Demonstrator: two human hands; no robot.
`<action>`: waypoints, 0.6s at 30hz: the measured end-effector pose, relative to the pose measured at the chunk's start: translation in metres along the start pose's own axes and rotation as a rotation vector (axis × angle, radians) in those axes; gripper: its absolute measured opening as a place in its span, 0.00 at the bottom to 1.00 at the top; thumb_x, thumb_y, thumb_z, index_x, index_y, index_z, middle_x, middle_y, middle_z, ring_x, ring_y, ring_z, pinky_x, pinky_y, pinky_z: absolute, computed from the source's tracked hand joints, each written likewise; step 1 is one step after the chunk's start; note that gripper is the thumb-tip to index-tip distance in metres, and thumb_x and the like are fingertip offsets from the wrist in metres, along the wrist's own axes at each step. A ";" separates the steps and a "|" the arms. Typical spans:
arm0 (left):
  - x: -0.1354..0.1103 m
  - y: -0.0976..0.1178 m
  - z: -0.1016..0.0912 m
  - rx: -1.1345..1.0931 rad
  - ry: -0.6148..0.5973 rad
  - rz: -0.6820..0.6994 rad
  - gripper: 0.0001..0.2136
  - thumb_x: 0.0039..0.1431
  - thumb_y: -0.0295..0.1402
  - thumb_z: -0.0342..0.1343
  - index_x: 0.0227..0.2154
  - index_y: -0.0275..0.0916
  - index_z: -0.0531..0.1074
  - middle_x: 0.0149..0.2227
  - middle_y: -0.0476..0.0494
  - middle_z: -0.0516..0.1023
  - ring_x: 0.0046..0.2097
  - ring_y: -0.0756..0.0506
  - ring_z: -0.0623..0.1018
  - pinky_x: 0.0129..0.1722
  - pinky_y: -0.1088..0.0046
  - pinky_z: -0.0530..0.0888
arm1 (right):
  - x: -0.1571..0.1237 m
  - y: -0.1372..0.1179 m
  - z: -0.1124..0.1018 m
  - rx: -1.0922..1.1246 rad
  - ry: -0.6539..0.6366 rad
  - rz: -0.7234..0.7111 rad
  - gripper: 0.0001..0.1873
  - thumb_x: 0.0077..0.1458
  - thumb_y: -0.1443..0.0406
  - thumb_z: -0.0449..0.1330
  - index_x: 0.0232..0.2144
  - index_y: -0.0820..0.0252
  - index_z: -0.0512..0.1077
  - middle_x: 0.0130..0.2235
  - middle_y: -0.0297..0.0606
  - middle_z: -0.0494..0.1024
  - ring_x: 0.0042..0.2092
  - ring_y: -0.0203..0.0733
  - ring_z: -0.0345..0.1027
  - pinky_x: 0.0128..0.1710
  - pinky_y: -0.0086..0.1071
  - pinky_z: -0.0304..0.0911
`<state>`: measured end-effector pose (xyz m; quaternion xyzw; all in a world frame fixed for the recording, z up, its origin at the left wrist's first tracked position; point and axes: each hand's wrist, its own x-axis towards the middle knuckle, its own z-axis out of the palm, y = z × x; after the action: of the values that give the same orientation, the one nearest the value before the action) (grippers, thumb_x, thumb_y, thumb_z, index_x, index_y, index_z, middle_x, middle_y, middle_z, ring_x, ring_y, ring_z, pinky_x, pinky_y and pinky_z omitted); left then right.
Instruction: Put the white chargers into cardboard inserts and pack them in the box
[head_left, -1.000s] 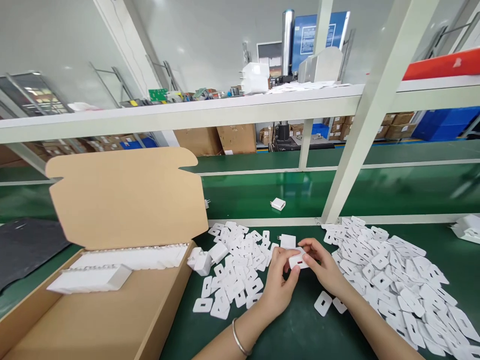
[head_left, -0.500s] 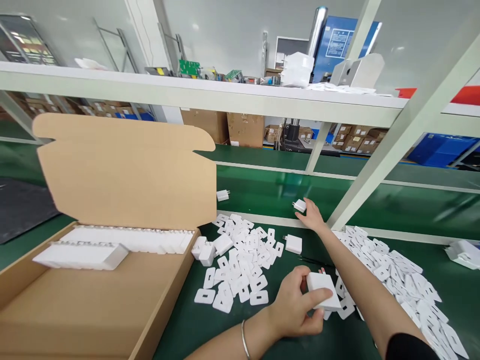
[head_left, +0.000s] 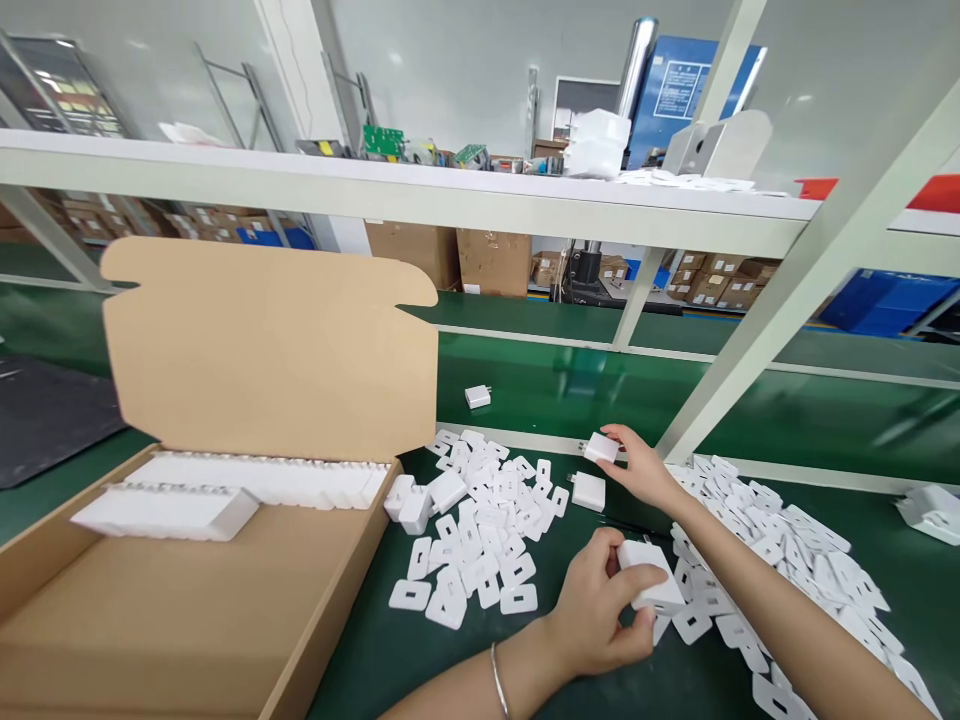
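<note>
My left hand (head_left: 604, 605) is closed on a white charger (head_left: 649, 575) with prongs at its top, held low over the dark green table; whether more than one is in the grip I cannot tell. Farther back, my right hand (head_left: 637, 466) pinches another white power adapter (head_left: 601, 448) by its right end, prongs pointing left. Just below it a white charger lies on the table (head_left: 589, 492). One more small charger (head_left: 478, 397) rests on the green belt behind. White flat cut-outs with slots (head_left: 480, 530) are heaped left of my hands.
An open cardboard box (head_left: 330, 610) at left holds white rows of pieces (head_left: 172, 512). White chargers (head_left: 414, 508) stand beside it. A bigger pile of flat cut-outs (head_left: 810, 570) spreads at right. A slanted metal post (head_left: 757, 310) and a shelf (head_left: 450, 200) stand beyond.
My right hand has drawn the adapter off the green belt, toward me. The small charger on the belt has shifted right. My left hand keeps its charger, nearly in place.
</note>
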<state>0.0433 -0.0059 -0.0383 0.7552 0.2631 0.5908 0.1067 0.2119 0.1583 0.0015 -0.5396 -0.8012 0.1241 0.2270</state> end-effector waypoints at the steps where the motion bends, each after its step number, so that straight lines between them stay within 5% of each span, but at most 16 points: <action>1: 0.000 0.000 0.000 -0.004 -0.004 -0.007 0.17 0.62 0.34 0.50 0.52 0.44 0.71 0.41 0.45 0.60 0.35 0.46 0.67 0.32 0.70 0.67 | -0.008 -0.004 -0.001 -0.010 -0.005 -0.017 0.26 0.62 0.60 0.62 0.61 0.52 0.66 0.60 0.43 0.75 0.60 0.51 0.72 0.59 0.43 0.69; 6: -0.003 0.001 0.001 -0.027 -0.023 -0.034 0.17 0.62 0.34 0.51 0.53 0.43 0.71 0.41 0.44 0.61 0.36 0.45 0.67 0.33 0.70 0.69 | -0.031 -0.003 0.001 -0.079 -0.002 0.024 0.26 0.61 0.66 0.58 0.61 0.55 0.67 0.60 0.49 0.75 0.61 0.59 0.70 0.60 0.52 0.66; 11: -0.004 0.002 0.003 -0.040 -0.042 -0.052 0.17 0.61 0.35 0.52 0.53 0.44 0.71 0.41 0.44 0.60 0.36 0.46 0.67 0.32 0.70 0.69 | -0.031 0.006 -0.008 -0.065 -0.135 0.023 0.32 0.56 0.66 0.63 0.63 0.55 0.67 0.58 0.47 0.79 0.55 0.56 0.77 0.55 0.46 0.71; 15: -0.004 0.002 0.004 -0.052 -0.017 -0.036 0.18 0.63 0.35 0.52 0.56 0.45 0.69 0.45 0.42 0.61 0.38 0.45 0.69 0.33 0.70 0.71 | -0.005 0.001 -0.012 -0.033 -0.133 0.008 0.30 0.61 0.63 0.60 0.65 0.52 0.65 0.60 0.47 0.77 0.60 0.55 0.74 0.57 0.45 0.71; 18: -0.006 0.002 0.001 -0.054 0.022 -0.059 0.19 0.68 0.35 0.49 0.60 0.46 0.66 0.52 0.38 0.62 0.43 0.43 0.71 0.40 0.65 0.75 | 0.029 -0.012 0.005 -0.027 -0.088 -0.008 0.25 0.66 0.63 0.55 0.65 0.53 0.65 0.63 0.49 0.72 0.63 0.55 0.71 0.60 0.47 0.70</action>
<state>0.0441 -0.0105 -0.0422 0.7375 0.2702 0.6025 0.1417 0.1900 0.1808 0.0094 -0.5333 -0.8142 0.1360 0.1849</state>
